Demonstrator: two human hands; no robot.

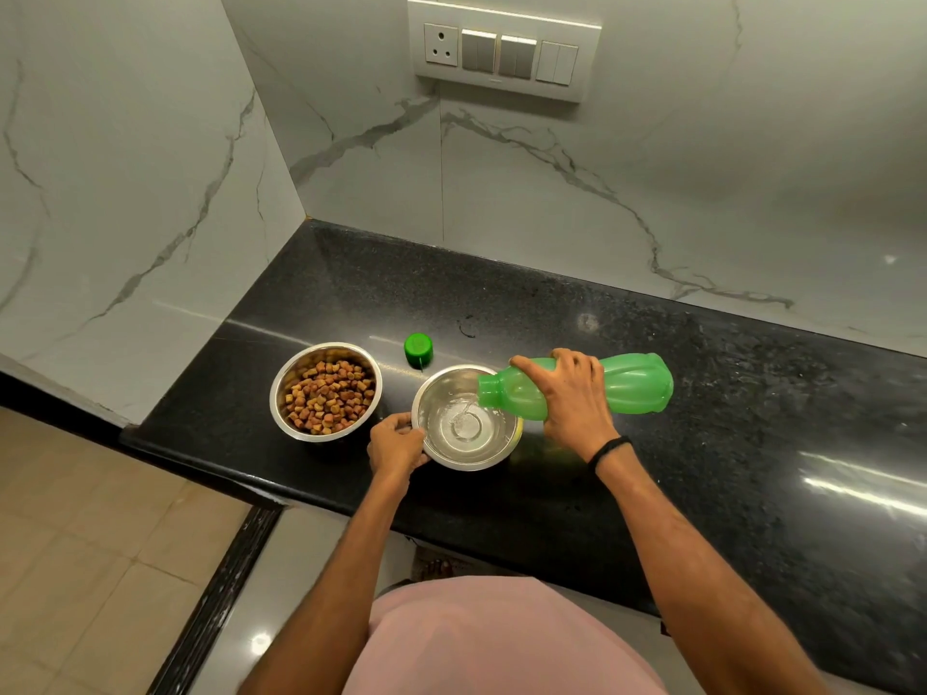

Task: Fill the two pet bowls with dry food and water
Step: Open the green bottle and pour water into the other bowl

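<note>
Two steel bowls stand side by side on the black counter (pixel 702 393). The left bowl (pixel 281 378) holds brown dry kibble (pixel 328 403). The right bowl (pixel 494 456) has water pooling in its bottom. My right hand (pixel 572 393) grips a green plastic bottle (pixel 632 383) lying almost level, its open mouth over the right bowl's rim, and water runs out of it. My left hand (pixel 396 443) holds the right bowl's left rim. The bottle's green cap (pixel 418 348) sits on the counter just behind the bowls.
Marble walls close off the counter at the back and on the left. A switch panel (pixel 504 47) is mounted on the back wall. The counter's front edge runs just below the bowls, with tiled floor (pixel 90 569) beyond its left end.
</note>
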